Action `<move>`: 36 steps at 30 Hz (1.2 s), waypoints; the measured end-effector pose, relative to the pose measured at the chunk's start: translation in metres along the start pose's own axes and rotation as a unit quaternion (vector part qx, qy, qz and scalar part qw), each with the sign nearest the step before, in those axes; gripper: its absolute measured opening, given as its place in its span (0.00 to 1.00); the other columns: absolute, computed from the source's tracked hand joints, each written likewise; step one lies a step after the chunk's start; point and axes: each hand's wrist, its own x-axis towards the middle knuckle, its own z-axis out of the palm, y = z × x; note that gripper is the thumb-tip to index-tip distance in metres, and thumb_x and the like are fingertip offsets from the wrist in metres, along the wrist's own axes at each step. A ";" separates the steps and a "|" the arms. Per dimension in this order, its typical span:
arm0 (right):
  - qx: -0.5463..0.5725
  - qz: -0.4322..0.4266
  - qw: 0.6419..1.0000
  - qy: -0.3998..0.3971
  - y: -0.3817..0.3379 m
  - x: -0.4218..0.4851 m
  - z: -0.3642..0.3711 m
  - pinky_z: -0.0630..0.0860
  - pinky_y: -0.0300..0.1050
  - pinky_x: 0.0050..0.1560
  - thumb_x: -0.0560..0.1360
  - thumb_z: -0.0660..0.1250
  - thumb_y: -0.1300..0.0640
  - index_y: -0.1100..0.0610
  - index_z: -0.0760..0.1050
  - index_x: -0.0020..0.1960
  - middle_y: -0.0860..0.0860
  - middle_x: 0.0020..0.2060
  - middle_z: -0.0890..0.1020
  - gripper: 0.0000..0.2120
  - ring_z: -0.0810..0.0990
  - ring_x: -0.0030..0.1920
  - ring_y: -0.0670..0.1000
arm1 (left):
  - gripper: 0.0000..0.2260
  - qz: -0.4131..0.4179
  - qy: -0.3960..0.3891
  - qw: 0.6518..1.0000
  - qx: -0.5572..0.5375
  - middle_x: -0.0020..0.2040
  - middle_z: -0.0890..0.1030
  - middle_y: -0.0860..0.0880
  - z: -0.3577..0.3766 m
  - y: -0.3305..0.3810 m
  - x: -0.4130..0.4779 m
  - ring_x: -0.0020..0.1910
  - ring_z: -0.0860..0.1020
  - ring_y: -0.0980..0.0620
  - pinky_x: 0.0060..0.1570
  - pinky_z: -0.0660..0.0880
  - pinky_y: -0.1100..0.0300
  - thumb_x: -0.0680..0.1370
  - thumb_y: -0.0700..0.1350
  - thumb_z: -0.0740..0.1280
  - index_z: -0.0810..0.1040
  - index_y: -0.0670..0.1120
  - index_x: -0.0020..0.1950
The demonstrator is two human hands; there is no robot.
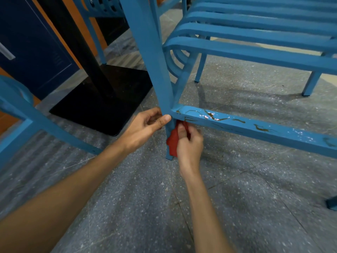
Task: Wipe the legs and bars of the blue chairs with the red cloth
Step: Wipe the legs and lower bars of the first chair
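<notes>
Floor (237, 179); left fingers (165, 118) grip leg (153, 70); right fingers (182, 131), cloth (172, 141)

The right hand (188, 143) grips the red cloth (173, 141) bunched against the lower part of a blue chair leg (155, 57), just below the joint where a side bar (255, 128) meets it. Just above and left of that grip, the left hand (145, 126) holds the same leg at the joint, thumb across its front. Right of the grip, the bar carries brown streaks and pale flecks. Left of it stands a black table base (102, 103) on speckled grey floor (255, 198).
</notes>
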 end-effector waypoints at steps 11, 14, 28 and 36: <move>-0.159 0.037 0.965 -0.204 -0.048 -0.029 -0.049 0.78 0.53 0.53 0.69 0.68 0.45 0.48 0.82 0.50 0.53 0.44 0.83 0.12 0.82 0.46 0.56 | 0.15 -0.036 0.003 0.993 0.115 0.54 0.82 0.57 -0.003 0.020 -0.009 0.54 0.79 0.62 0.59 0.75 0.59 0.76 0.61 0.63 0.78 0.56 0.58; -0.211 -0.016 0.933 -0.290 -0.090 -0.032 -0.064 0.77 0.44 0.48 0.72 0.70 0.51 0.48 0.83 0.48 0.50 0.41 0.82 0.06 0.82 0.44 0.53 | 0.14 -0.053 -0.020 0.987 0.149 0.54 0.82 0.56 -0.006 0.034 -0.011 0.52 0.79 0.64 0.60 0.74 0.60 0.78 0.55 0.63 0.78 0.52 0.61; -0.540 -0.232 0.789 -0.179 -0.155 0.003 -0.041 0.74 0.53 0.49 0.79 0.62 0.55 0.54 0.78 0.60 0.56 0.54 0.74 0.12 0.72 0.57 0.60 | 0.22 0.049 0.110 0.992 0.040 0.58 0.81 0.51 -0.007 0.085 -0.008 0.58 0.79 0.55 0.62 0.75 0.49 0.71 0.55 0.70 0.76 0.47 0.62; -0.583 -0.276 0.738 -0.196 -0.159 -0.004 -0.054 0.72 0.52 0.45 0.80 0.61 0.55 0.51 0.78 0.59 0.52 0.53 0.73 0.11 0.71 0.57 0.58 | 0.23 0.060 0.094 0.992 0.063 0.57 0.82 0.50 -0.012 0.081 -0.006 0.58 0.80 0.55 0.61 0.75 0.49 0.72 0.56 0.68 0.76 0.45 0.62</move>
